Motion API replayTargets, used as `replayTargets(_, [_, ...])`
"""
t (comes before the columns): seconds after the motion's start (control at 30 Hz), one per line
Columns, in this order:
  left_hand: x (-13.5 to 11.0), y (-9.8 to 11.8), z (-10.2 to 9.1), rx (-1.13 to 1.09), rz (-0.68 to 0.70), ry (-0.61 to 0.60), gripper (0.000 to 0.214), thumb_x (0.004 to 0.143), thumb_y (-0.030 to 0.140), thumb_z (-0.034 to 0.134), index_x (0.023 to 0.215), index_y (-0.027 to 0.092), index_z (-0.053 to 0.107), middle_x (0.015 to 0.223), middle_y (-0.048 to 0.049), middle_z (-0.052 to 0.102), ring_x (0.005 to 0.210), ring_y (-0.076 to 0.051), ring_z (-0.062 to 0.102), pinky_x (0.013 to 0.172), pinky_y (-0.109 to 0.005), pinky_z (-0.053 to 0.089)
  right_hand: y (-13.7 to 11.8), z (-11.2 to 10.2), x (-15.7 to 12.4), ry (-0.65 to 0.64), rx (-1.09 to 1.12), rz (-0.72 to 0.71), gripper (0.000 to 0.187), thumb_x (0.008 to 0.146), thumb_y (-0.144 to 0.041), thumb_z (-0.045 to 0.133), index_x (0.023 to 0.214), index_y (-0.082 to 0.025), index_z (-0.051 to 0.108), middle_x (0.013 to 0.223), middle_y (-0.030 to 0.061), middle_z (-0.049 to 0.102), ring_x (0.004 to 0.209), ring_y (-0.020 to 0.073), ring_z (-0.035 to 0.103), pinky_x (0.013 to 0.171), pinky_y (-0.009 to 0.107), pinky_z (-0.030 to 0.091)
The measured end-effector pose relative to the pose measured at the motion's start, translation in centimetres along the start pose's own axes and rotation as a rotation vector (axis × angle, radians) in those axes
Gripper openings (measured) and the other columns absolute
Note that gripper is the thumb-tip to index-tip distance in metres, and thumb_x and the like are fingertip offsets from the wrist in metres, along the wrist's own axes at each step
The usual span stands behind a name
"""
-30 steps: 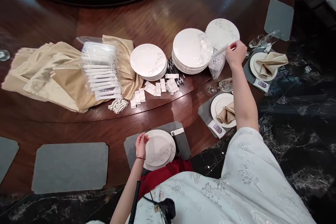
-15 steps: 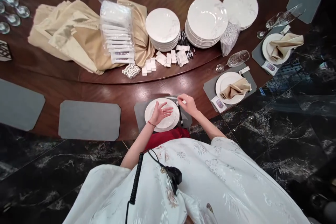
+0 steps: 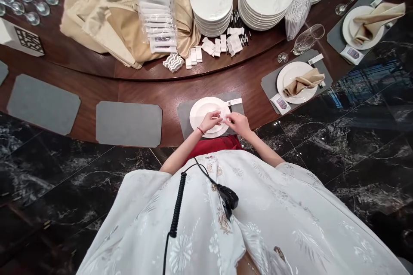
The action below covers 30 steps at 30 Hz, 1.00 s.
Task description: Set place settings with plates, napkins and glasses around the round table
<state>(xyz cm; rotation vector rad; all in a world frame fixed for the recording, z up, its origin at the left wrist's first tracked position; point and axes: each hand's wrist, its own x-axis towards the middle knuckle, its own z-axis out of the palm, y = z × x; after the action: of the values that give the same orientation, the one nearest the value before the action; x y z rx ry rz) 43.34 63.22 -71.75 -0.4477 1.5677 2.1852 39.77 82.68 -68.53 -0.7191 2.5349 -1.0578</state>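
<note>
My left hand [image 3: 212,120] and my right hand [image 3: 238,123] come close together over a white plate [image 3: 201,106], their fingertips bent in pinches. Something pale seems to be between them, too small and blurred to name. The plate, with a smaller plate on it, lies on a grey placemat [image 3: 185,117] in front of me. A white chopstick rest [image 3: 235,102] sits at the placemat's upper right, and dark chopsticks [image 3: 230,108] on it run down, partly hidden behind my right hand.
Two set places to the right carry beige folded napkins [image 3: 305,82] and glasses [image 3: 309,38]. On the raised round top stand plate stacks [image 3: 211,2], beige cloths [image 3: 100,21], a bag of white packets [image 3: 158,13] and small white rests [image 3: 193,56]. Grey placemats [image 3: 129,123] lie to the left.
My right hand has moved down from the chopstick rest towards the plate. My left hand, spread palm up before, has curled its fingers and met it. The camera view has shifted.
</note>
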Motion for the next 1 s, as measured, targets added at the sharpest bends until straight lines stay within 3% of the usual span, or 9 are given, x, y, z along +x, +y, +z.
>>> replayTargets(0.1, [-0.4,-0.6,0.5,0.043,0.039,0.034,0.045,0.065,0.028,0.087,0.101,0.011,0.065,0.078,-0.0026,0.067,0.069,-0.011,0.064,0.064,-0.023,0.055,0.8,0.7,-0.1,0.108,0.263,0.241,0.033,0.083,-0.051,0.068,0.092,-0.02,0.073,0.082,0.0064,0.071,0.071,0.0199,0.062,0.07,0.032,0.05])
replayTargets(0.23, [-1.1,-1.8,1.1,0.104,0.025,0.037,0.048,0.065,0.027,0.087,0.103,0.011,0.064,0.069,-0.0034,0.07,0.064,-0.013,0.065,0.064,-0.024,0.051,2.9,2.5,-0.5,0.021,0.591,0.389,0.038,0.07,-0.056,0.076,0.08,-0.019,0.071,0.075,0.0055,0.071,0.068,0.0197,0.063,0.067,0.032,0.052])
replayTargets(0.3, [-1.6,-2.5,1.1,0.112,0.014,0.078,0.049,0.069,0.027,0.085,0.109,0.011,0.062,0.068,-0.0037,0.07,0.066,-0.015,0.067,0.068,-0.026,0.051,4.5,3.3,-0.9,-0.001,0.643,0.451,0.036,0.074,-0.053,0.073,0.085,-0.018,0.071,0.078,0.0062,0.072,0.069,0.0195,0.065,0.067,0.031,0.053])
replayTargets(0.37, [-2.1,-3.2,0.7,0.106,0.001,0.128,0.045,0.075,0.028,0.08,0.112,0.011,0.061,0.068,-0.0041,0.071,0.07,-0.016,0.069,0.073,-0.027,0.051,6.7,3.7,-1.3,0.01,0.545,0.525,0.029,0.082,-0.044,0.066,0.09,-0.017,0.07,0.084,0.0085,0.074,0.073,0.0201,0.067,0.07,0.03,0.054])
replayTargets(0.43, [-2.6,-3.7,-0.1,0.097,-0.009,0.188,0.037,0.08,0.03,0.076,0.108,0.012,0.062,0.069,-0.0047,0.071,0.072,-0.016,0.07,0.077,-0.028,0.052,9.2,3.9,-1.6,0.012,0.286,0.618,0.021,0.088,-0.033,0.06,0.091,-0.015,0.071,0.092,0.0127,0.075,0.081,0.022,0.068,0.076,0.031,0.053])
replayTargets(0.57, [-3.6,-4.2,-2.3,0.065,0.007,0.298,0.026,0.085,0.029,0.07,0.104,0.014,0.064,0.073,-0.0055,0.072,0.074,-0.016,0.07,0.079,-0.03,0.053,13.7,4.5,-1.7,-0.119,-0.185,0.81,0.021,0.091,-0.019,0.056,0.099,-0.013,0.075,0.112,0.0202,0.073,0.102,0.0268,0.068,0.089,0.032,0.05])
replayTargets(0.7, [-4.1,-4.0,-4.1,0.033,-0.001,0.39,0.018,0.087,0.025,0.067,0.101,0.015,0.065,0.075,-0.0051,0.072,0.073,-0.015,0.069,0.079,-0.03,0.054,16.5,6.1,-1.4,-0.201,-0.21,0.843,0.024,0.093,-0.022,0.057,0.103,-0.015,0.077,0.113,0.0175,0.073,0.103,0.026,0.068,0.089,0.031,0.049])
replayTargets(1.0, [-4.6,-3.7,-6.3,0.006,-0.005,0.501,0.023,0.087,0.032,0.068,0.103,0.016,0.065,0.086,-0.0076,0.072,0.076,-0.015,0.068,0.077,-0.03,0.052,20.3,8.3,-1.7,-0.132,-0.114,0.759,0.018,0.087,-0.029,0.064,0.094,-0.017,0.076,0.102,0.0117,0.075,0.09,0.0213,0.066,0.083,0.029,0.048])
